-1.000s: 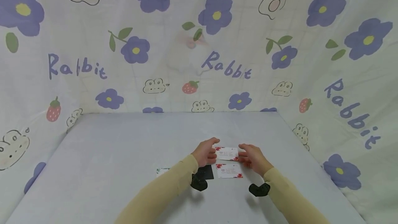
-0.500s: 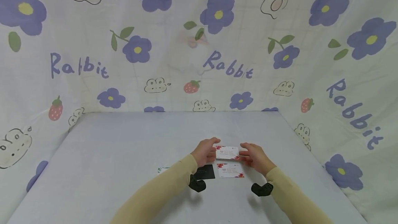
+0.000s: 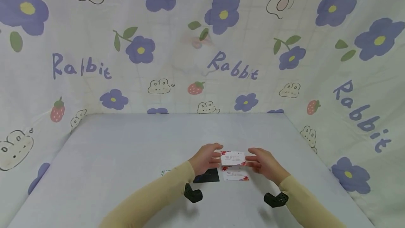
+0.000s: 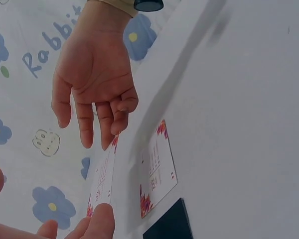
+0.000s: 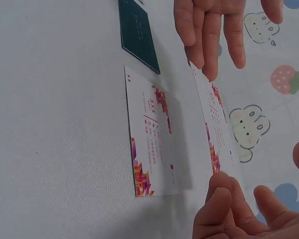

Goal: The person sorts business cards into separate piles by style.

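Note:
A white business card with red floral corners (image 3: pixel 233 158) is held up between my two hands, one hand at each short end. My left hand (image 3: pixel 205 159) touches its left end with the fingertips, the thumb standing free above. At the right end, the fingertips of my right hand (image 3: pixel 265 164) press it, thumb also apart from the card. Both wrist views show the card tilted above the table. Just below it lies a matching white card (image 3: pixel 236 174). A black card (image 3: pixel 209 176) sits to its left, partly under my left wrist.
Farther left, a card with green leaf print (image 3: pixel 165 172) is mostly hidden by my left sleeve. The pale table (image 3: pixel 126 140) ends at a fabric backdrop (image 3: pixel 177 69) printed with flowers and rabbits. A black device (image 3: pixel 193 193) hangs at each wrist.
The held card has come up and slightly toward me, now overlapping the lower card in view. My forearms have spread outward a little, with fingertips still at the card's ends.

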The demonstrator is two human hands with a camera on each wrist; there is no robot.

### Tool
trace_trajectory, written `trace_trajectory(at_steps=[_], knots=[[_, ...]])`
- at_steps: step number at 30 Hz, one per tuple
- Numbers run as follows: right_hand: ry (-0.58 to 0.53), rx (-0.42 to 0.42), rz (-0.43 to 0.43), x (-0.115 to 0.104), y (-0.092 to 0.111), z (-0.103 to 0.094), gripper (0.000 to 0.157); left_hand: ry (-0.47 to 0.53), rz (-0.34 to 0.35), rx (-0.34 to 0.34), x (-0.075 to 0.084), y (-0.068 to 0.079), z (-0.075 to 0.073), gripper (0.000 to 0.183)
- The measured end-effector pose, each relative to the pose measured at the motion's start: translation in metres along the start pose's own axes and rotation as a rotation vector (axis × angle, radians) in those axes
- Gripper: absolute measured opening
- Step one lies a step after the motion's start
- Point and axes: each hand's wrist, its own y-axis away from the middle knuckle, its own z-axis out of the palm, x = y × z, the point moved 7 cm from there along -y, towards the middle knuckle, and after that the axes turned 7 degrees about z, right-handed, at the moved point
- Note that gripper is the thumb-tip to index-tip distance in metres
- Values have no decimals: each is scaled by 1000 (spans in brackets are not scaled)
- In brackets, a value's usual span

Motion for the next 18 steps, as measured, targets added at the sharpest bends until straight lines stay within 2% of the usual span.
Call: trace_trajectory(at_steps=[5, 11, 18], knots=[[-2, -23, -23, 2, 15, 0, 70, 21, -8, -18, -2, 15, 3, 63], [17, -34, -12, 12, 24, -2, 68, 8, -15, -36, -7, 30, 6, 68], [33, -41, -18, 17, 28, -1, 68, 20, -11, -51, -12, 37, 7, 70]])
